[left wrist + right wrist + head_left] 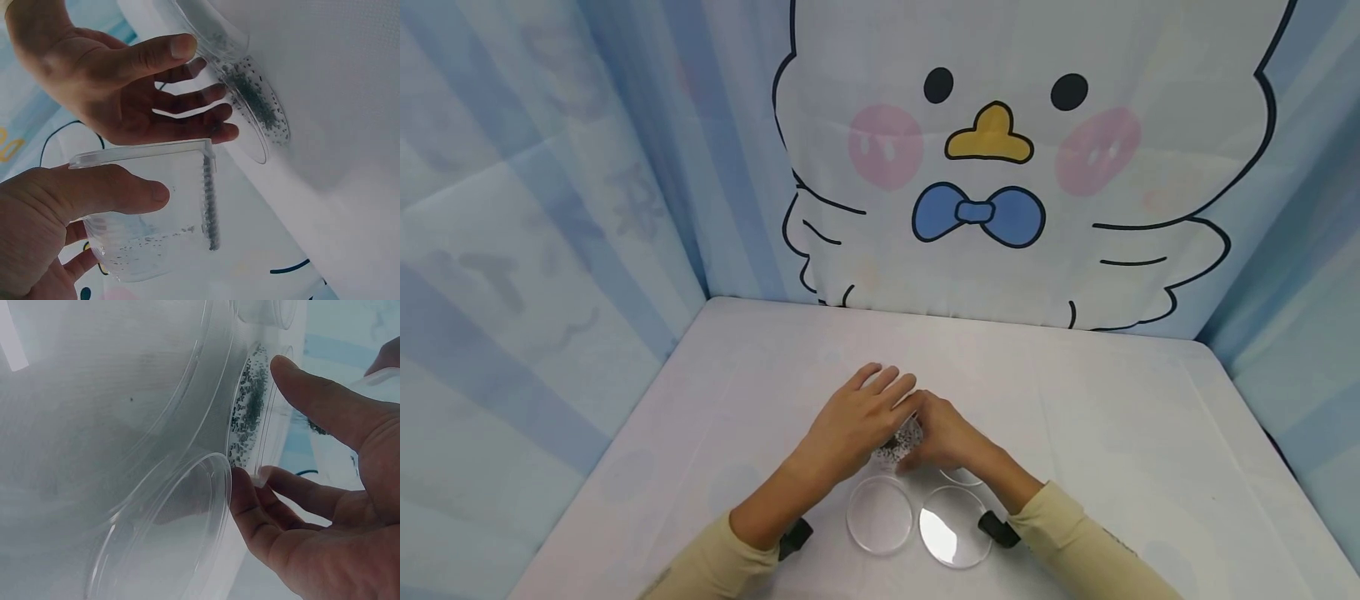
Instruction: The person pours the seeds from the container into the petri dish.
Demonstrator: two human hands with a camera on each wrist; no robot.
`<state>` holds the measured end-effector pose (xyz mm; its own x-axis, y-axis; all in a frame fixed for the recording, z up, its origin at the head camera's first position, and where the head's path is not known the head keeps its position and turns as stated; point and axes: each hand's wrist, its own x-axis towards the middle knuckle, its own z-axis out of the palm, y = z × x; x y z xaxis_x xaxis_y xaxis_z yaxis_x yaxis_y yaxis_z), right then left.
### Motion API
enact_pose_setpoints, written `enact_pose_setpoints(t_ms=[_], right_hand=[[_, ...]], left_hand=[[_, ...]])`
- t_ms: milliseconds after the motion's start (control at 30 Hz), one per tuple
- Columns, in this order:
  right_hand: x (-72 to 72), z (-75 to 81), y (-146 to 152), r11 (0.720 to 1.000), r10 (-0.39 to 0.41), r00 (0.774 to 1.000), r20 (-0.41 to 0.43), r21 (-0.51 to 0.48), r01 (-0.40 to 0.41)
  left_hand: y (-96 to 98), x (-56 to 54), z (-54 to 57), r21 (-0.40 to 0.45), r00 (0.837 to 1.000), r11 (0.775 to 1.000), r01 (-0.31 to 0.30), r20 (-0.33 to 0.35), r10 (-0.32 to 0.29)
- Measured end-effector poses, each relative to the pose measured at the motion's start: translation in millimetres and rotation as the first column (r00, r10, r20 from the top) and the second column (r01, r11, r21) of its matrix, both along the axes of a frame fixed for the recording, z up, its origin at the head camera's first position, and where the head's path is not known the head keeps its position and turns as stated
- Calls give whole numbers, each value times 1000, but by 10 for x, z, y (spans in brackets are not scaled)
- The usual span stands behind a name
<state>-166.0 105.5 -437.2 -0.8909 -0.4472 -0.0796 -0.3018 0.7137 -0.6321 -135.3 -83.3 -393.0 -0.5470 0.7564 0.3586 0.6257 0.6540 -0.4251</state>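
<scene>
My left hand (pixel 853 417) grips a tilted clear plastic box (pixel 134 234), its thumb lying across one wall. Dark bits are packed along one edge of the box, and more are scattered on another side. Beside it my right hand (pixel 951 433) holds the rim of a round clear petri dish (pixel 250 409), thumb at one side and fingertips at the other. Many small dark bits lie in that dish, thickest in its middle. From the head view, the left hand covers most of the box.
Two round clear dishes, one on the left (pixel 880 515) and one with glare on the right (pixel 955 527), lie on the white table (pixel 1120 433) nearer to me. Part of another clear dish (pixel 961 477) shows under the right wrist. A printed curtain (pixel 992 275) stands behind the table.
</scene>
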Motion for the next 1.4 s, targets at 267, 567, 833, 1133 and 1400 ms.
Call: enact_pose_setpoints(t_ms=[267, 567, 833, 1133, 1400], right_hand=[[-8, 3, 8, 1000, 0, 1000, -11, 5, 0], [-31, -8, 11, 1000, 22, 999, -23, 14, -22], [-59, -24, 24, 996, 54, 998, -17, 75, -52], [-47, -31, 27, 997, 45, 999, 2, 61, -45], [-39, -37, 22, 997, 49, 999, -1, 54, -49]], left_hand=[[30, -13, 22, -17, 1000, 1000, -4, -19, 4], [10, -17, 39, -1, 1000, 1000, -14, -7, 14], [-151, -98, -20, 124, 985, 986, -113, 146, 94], [-427, -280, -118, 405, 851, 858, -317, 521, 68], [-695, -563, -225, 572, 690, 696, -433, 708, -152]])
